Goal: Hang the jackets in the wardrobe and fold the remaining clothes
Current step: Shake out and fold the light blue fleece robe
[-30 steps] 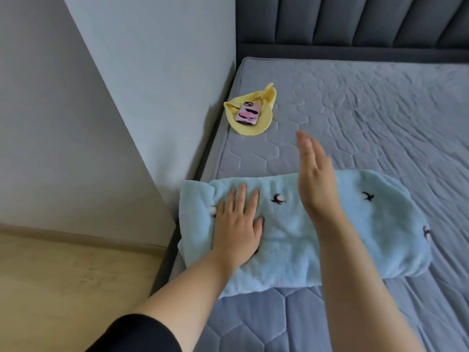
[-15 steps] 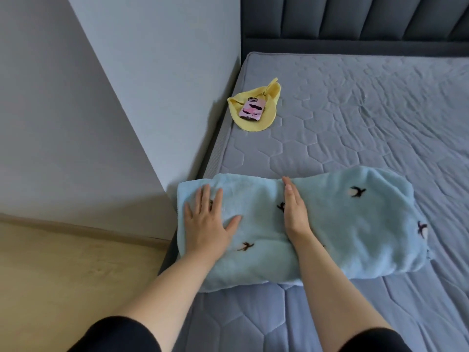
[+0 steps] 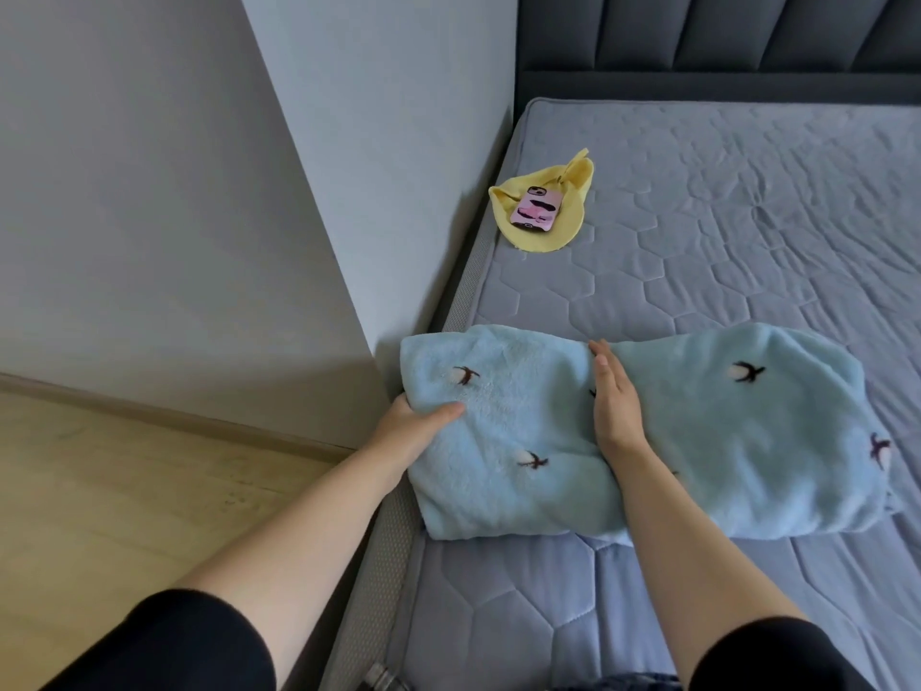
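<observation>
The pale blue fleecy garment with small dark bird motifs (image 3: 697, 441) lies as a long band on the grey quilted mattress (image 3: 747, 216), running from nine to three o'clock across the near edge of the bed. My left hand (image 3: 413, 426) grips its nine o'clock end. The thumb lies on top and the fingers are tucked under the fleece, out of sight. My right hand (image 3: 615, 411) holds nothing. Its fingers are straight and point toward twelve o'clock, with the edge of the hand pressed down across the middle of the band.

I judge the step to be folding the left half over onto the right. To do it well, I would use the right hand as the hinge line and lift the left end only just clear of the mattress. I would carry it over toward three o'clock so its corners land square on the far end, sliding the right hand out only as the layers meet. Thick fleece tends to spring back, so I would press the fold flat afterward.

A yellow cloth (image 3: 573, 192) with a pink-cased phone (image 3: 536, 209) resting on it sits at eleven o'clock from the garment, well apart.
</observation>
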The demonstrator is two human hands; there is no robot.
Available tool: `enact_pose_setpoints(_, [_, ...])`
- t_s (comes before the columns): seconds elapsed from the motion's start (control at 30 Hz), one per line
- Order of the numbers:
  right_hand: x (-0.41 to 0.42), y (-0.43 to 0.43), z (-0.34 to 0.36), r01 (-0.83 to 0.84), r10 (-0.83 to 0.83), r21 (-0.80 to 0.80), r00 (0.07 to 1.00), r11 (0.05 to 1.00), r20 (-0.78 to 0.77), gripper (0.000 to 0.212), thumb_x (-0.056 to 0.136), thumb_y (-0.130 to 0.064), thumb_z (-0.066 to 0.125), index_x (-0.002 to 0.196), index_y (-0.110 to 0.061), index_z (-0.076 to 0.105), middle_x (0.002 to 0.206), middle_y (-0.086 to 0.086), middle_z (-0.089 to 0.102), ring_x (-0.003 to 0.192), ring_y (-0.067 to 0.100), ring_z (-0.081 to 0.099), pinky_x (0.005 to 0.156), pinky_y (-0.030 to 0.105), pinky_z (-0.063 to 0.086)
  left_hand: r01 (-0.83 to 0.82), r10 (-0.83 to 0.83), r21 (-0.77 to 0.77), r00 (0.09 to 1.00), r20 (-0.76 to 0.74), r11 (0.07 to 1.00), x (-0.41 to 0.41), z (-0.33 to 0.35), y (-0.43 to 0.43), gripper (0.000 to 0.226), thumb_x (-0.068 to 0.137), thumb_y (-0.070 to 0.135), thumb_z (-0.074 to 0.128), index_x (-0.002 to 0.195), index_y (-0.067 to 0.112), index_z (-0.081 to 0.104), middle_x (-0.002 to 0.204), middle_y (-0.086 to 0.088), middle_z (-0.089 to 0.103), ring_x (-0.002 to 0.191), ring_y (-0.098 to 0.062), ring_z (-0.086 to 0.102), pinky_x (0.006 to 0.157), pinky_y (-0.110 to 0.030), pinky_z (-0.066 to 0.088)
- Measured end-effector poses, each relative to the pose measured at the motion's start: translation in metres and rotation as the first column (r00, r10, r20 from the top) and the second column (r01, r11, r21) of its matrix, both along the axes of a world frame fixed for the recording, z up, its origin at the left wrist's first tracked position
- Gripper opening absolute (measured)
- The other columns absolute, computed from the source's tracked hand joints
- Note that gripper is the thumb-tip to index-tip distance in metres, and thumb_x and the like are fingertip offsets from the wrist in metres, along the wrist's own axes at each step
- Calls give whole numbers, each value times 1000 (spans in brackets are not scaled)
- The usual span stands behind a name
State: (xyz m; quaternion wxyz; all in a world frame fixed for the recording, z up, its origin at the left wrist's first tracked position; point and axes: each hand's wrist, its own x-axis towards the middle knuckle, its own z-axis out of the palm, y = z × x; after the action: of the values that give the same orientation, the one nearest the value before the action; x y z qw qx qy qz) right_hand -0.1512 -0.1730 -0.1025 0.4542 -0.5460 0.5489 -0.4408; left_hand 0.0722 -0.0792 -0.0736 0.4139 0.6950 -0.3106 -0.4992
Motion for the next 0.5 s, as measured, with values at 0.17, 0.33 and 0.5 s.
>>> enact_pose_setpoints(0.17, [-1, 1, -1, 8, -8, -3, 1000, 1000, -2, 45, 103, -35, 30, 142, -18, 44, 152, -6, 34, 138, 5, 28, 105, 14, 16, 45, -35, 155, 997, -68, 987, 6, 14, 2, 44, 67, 44, 81, 98, 20, 63, 97, 5, 68, 87, -10, 62, 64, -22, 46])
enact_pose_setpoints(0.33, [0, -1, -1, 13, -13, -10, 1000, 1000, -19, 44, 103, -34, 31, 141, -18, 46, 152, -6, 34, 138, 5, 29, 105, 14, 17, 113, -109, 125, 993, -39, 986, 4, 19, -2, 47, 63, 39, 85, 102, 20, 65, 101, 3, 70, 91, -11, 65, 66, -23, 48])
enact_pose_setpoints(0.5, [1, -1, -2, 12, -12, -9, 999, 1000, -34, 44, 103, -34, 30, 141, -17, 45, 152, -5, 34, 138, 6, 28, 106, 15, 17, 221, -229, 233, 974, 5, 947, 1, 25, -8, 36, 68, 42, 81, 93, 29, 58, 93, 12, 62, 84, -3, 57, 62, -20, 42])
